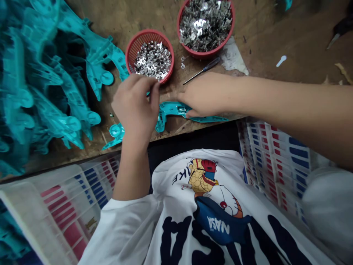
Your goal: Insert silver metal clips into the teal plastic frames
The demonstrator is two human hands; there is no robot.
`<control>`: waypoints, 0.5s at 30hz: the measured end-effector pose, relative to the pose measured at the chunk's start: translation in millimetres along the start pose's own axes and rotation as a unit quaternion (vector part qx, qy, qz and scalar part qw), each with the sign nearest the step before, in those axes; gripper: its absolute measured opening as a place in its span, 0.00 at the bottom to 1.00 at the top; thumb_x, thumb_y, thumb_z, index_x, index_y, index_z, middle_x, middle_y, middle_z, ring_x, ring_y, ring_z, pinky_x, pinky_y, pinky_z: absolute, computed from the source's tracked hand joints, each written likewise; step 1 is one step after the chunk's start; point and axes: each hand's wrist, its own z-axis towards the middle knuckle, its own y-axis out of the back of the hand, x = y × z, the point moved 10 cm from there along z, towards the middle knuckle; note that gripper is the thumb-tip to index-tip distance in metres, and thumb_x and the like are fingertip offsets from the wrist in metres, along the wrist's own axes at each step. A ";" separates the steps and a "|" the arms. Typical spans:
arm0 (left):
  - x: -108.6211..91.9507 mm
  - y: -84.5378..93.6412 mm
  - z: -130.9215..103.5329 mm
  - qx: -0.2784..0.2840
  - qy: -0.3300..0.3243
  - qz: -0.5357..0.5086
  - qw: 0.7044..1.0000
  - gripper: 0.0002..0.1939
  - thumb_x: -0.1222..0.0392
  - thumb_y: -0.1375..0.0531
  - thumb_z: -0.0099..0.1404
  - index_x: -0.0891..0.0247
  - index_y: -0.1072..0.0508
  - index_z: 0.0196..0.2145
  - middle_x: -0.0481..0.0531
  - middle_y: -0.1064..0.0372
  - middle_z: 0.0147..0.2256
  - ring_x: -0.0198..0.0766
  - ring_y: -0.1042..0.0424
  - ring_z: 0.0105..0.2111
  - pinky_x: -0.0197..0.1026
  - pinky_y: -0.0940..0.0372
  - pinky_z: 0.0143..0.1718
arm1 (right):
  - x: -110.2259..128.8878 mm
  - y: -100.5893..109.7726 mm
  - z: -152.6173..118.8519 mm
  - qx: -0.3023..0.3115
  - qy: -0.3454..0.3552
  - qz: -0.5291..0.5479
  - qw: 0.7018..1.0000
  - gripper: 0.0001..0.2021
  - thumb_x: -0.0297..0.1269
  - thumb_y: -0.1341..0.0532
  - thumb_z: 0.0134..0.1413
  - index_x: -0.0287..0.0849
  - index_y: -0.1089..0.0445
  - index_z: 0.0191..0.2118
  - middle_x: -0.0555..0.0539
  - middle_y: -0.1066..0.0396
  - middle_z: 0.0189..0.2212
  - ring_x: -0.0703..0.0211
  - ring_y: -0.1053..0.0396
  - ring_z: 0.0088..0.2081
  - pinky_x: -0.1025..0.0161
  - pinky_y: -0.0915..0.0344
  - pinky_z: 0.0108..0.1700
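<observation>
A turquoise plastic part (171,108) lies along the table's near edge. My right hand (202,96) rests over its right half, fingers and thumb closed on it. My left hand (135,105) is above the part's left side, closed with thumb and index finger together beside the small red basket's near rim; whatever is between the fingertips is too small to make out. Small shiny metal clips fill part of this small red basket (170,62). The larger red basket (233,22) behind is heaped with metal pieces. A screwdriver (202,70) lies just beyond my right hand.
Many turquoise parts (57,70) are piled on the left of the wooden table (264,48). A white paper scrap (234,57) and a small white piece (281,60) lie toward the right. Plastic crates stand below the edge at left (16,213) and right (264,154).
</observation>
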 end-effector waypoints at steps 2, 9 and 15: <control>15.2 3.9 17.1 0.003 0.048 0.012 0.999 0.22 0.45 0.47 0.88 0.57 0.20 0.63 0.55 0.19 0.61 0.55 0.26 0.66 0.63 0.37 0.73 | 8.0 -7.1 0.9 0.008 0.026 -0.105 0.994 0.32 0.51 0.25 0.72 0.32 0.24 0.70 0.29 0.20 0.64 0.27 0.22 0.66 0.38 0.28 0.67; 8.8 10.0 -10.7 -0.028 -0.013 -0.006 1.000 0.22 0.46 0.45 0.85 0.49 0.16 0.63 0.56 0.16 0.61 0.59 0.21 0.65 0.69 0.29 0.69 | 16.2 -16.5 2.5 0.016 0.006 -0.152 0.988 0.32 0.49 0.27 0.68 0.38 0.26 0.70 0.32 0.18 0.59 0.37 0.18 0.56 0.53 0.27 0.52; -58.2 37.3 -150.1 -0.090 -0.308 -0.028 0.947 0.18 0.56 0.32 0.74 0.36 0.16 0.58 0.49 0.12 0.41 0.57 0.11 0.43 0.68 0.16 0.44 | 22.0 25.9 -8.0 0.014 0.082 -0.048 0.995 0.33 0.44 0.32 0.67 0.40 0.31 0.74 0.36 0.17 0.57 0.41 0.20 0.51 0.55 0.31 0.48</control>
